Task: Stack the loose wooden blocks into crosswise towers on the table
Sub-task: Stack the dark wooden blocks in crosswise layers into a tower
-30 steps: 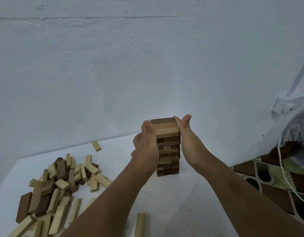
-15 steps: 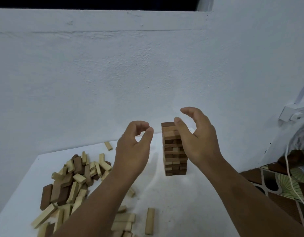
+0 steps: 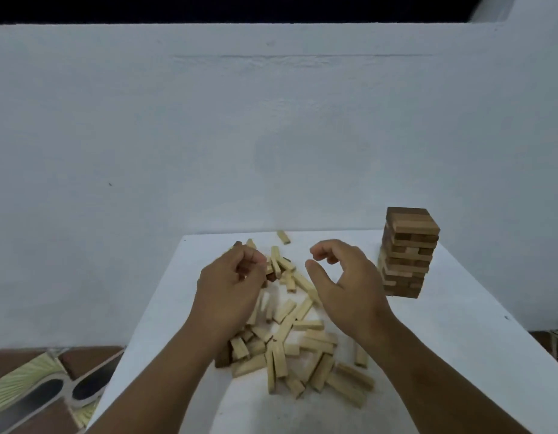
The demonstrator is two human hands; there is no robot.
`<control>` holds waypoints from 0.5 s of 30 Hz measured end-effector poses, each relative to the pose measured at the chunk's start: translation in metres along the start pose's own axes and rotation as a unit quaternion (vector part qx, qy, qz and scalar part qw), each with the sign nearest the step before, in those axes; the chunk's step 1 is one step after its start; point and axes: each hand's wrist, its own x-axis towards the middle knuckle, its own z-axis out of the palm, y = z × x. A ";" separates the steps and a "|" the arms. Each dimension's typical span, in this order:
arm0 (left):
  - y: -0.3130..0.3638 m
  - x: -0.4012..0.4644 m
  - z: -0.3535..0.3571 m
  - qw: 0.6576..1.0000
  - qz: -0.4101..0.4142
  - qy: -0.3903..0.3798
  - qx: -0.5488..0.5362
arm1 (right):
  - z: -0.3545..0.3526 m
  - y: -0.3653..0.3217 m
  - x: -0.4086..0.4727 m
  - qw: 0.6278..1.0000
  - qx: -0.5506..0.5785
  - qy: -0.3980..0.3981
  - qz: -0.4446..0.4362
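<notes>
1. Your left hand (image 3: 229, 288) hangs over the left part of the heap, its fingers curled inward toward the palm. Whether they pinch a block cannot be told; the fingertips are blurred.
2. Your right hand (image 3: 346, 285) hovers just right of the heap's far end, its fingers and thumb loosely curved apart in a C. It holds nothing.
3. The heap of loose pale and dark wooden rectangular blocks (image 3: 290, 343) lies scattered on the white flat desk (image 3: 459, 355), spreading from beneath both hands toward your near side. Most of the blocks are pale; a few dark brown ones show at the left edge and at the far end.
4. One single pale wooden block (image 3: 283, 237) lies apart from the heap, near the far edge of the desk.
5. The finished tower of crosswise-stacked brown and tan wooden blocks (image 3: 407, 252) stands upright at the far right of the desk, clear of both hands and just right of your right hand.
6. The pale plastered wall (image 3: 271, 136) rises behind the desk.
7. The patterned brown and cream tiled floor (image 3: 36, 389) shows at lower left, beside the desk.
</notes>
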 end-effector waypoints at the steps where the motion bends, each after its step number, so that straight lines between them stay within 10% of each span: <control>1: -0.009 -0.001 -0.007 1.000 -0.007 0.000 0.007 | 0.008 0.000 -0.003 1.000 -0.002 -0.013 0.004; 15: -0.120 0.029 -0.048 0.961 -0.108 -0.002 0.256 | 0.104 0.001 0.000 0.988 -0.085 -0.110 -0.060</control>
